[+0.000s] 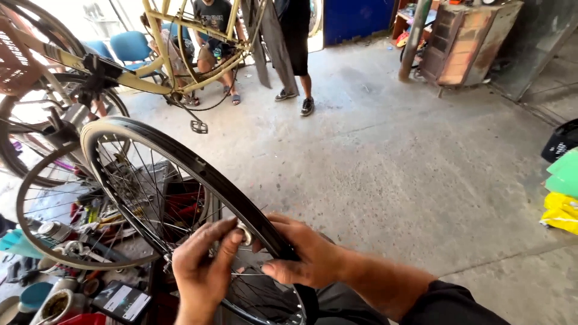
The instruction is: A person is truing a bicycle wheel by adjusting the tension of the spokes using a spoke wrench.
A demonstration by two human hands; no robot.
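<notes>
The bicycle wheel [180,198] is what I am working on, and I am holding it upright in front of me, its dark rim arching from my hands up and away to the left. My left hand [201,268] is reaching in among the spokes [150,198], fingers curled and partly closed, thumb and forefinger pinching a small silvery fitting [244,232] right at the inner edge of the rim. My right hand [301,256] is wrapping over the rim from the outer side, fingers closed around it and the pale tyre edge, steadying the wheel. The two hands are nearly touching, with the fitting sitting between them.

As I judge it, I am seating or adjusting that small part at the rim, and the next move is calling for a firm right-hand grip while the left fingertips are turning or pressing it without slipping off into the spokes.

Beyond my hands, a second bare rim [60,210] is lying just behind the wheel, over a clutter of tools and cans [60,241]. Farther off, a cream bicycle frame [180,54] is hanging raised, two people are waiting beyond it by blue chairs [129,45], and the concrete floor [409,156] is stretching away to the right.
</notes>
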